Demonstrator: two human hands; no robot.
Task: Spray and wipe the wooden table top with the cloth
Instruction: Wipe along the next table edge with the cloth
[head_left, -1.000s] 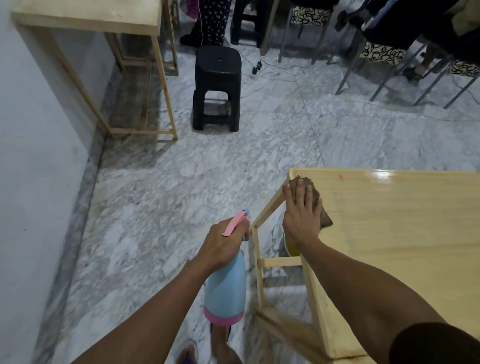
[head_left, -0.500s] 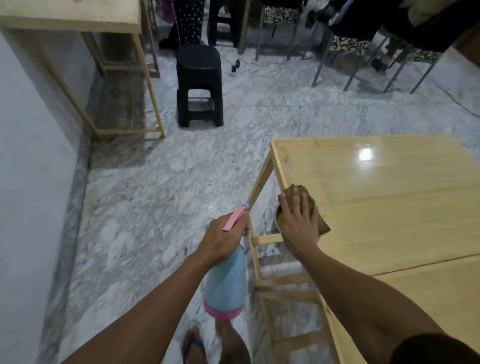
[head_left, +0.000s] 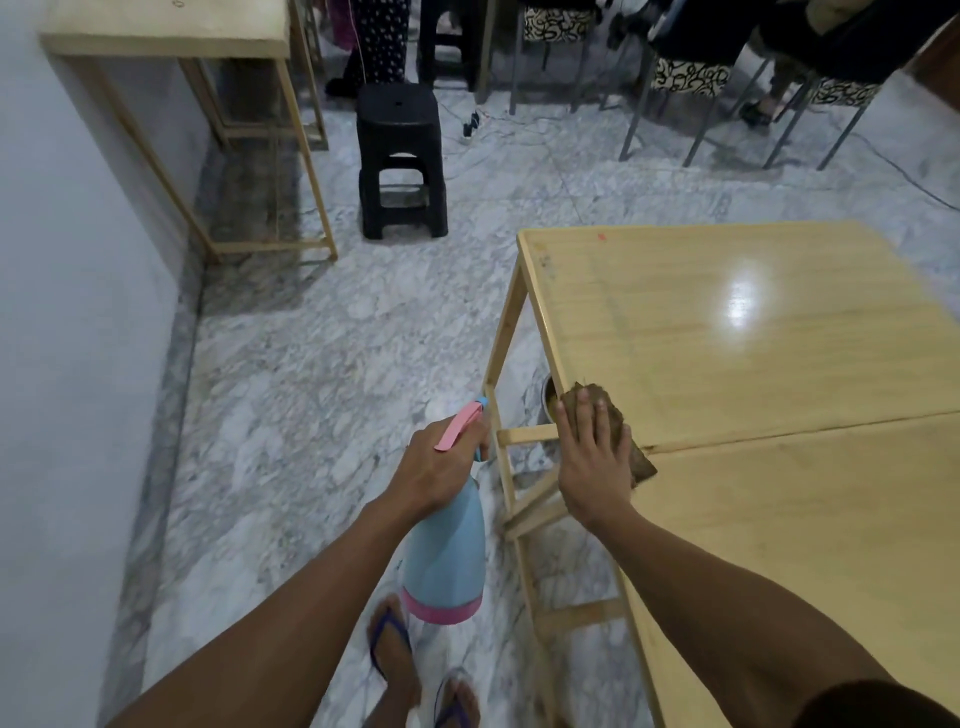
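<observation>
Right hand (head_left: 592, 457) flat, fingers straight, pressing one brown cloth (head_left: 621, 431) onto the table (head_left: 779, 364) at its left edge, right at the seam between the two top panels. Left hand (head_left: 436, 467) curled around the neck of one blue spray bottle (head_left: 447, 556), pink trigger and pink base, held over the floor just left of the table, not touching it. One metal bowl (head_left: 548, 402) partly visible under the table edge beside the cloth. One black stool (head_left: 400, 166) well beyond the table's far-left corner; one second wooden table (head_left: 171, 26) against the wall further left.
</observation>
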